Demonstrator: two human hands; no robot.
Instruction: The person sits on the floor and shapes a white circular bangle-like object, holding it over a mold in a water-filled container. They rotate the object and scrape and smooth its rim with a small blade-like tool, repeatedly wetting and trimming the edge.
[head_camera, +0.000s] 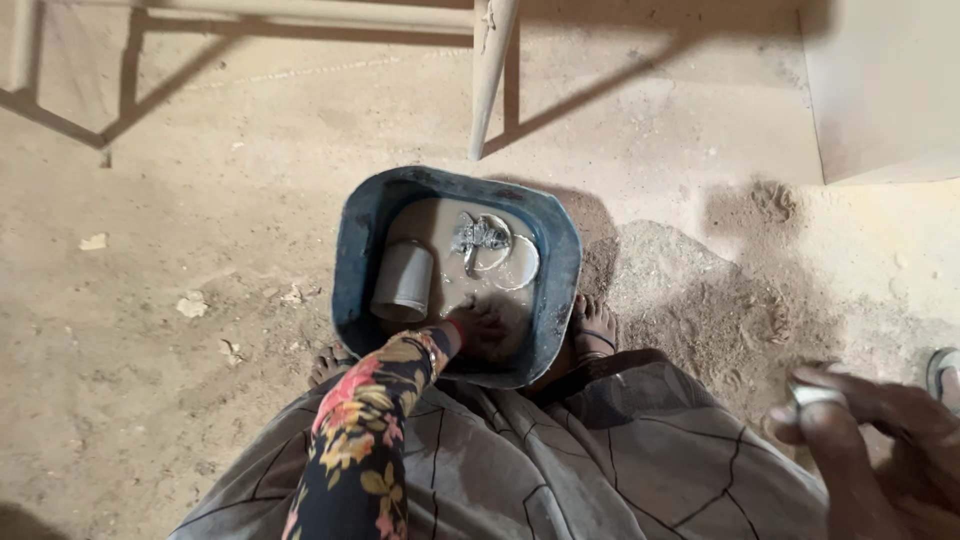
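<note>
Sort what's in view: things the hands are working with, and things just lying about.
In hand: blue basin of murky water, cup, plates, left hand dipped in, small metal thing in right hand.
Lying about: sand heap, wooden leg, stone chips.

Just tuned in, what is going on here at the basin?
A person stands over a dark blue basin of murky grey water on the sandy ground. Their left hand, at the end of a floral sleeve, is dipped into the water near the basin's near edge. In the water lie a grey cup on its side, a scrubber and two round metal pieces. The right hand is held out to the side, apart from the basin, gripping a small pale round object that I cannot identify.
</note>
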